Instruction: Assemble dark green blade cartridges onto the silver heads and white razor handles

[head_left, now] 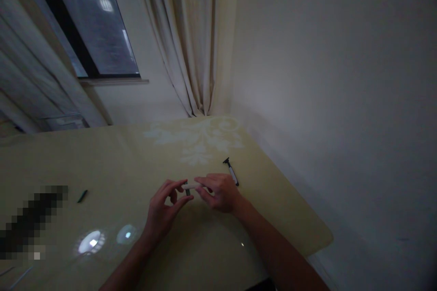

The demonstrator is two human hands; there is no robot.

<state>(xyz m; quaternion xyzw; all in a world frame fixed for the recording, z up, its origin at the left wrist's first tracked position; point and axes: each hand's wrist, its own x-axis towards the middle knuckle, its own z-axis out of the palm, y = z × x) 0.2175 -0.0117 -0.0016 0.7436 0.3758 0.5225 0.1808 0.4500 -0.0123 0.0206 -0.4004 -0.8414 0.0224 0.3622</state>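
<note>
Over the table, my left hand [167, 202] pinches a small dark, narrow piece [187, 189] upright between thumb and fingertips. It looks like a razor head, but is too small to be sure. My right hand [220, 192] grips a short pale stick [191, 186] between thumb and fingers, its tip meeting or crossing the dark piece. Just beyond my right hand lies a razor [232, 173] with a black head and a grey-and-black handle, the handle's lower end close to the knuckles.
Another small dark green piece [82, 196] lies to the left on the glossy yellowish table [283, 200]. Farther left is a pixelated dark area. A wall [324, 77] runs along the table's right side; curtains [191, 32] and a window [92, 18] stand behind. A black edge [262, 285] shows at the bottom.
</note>
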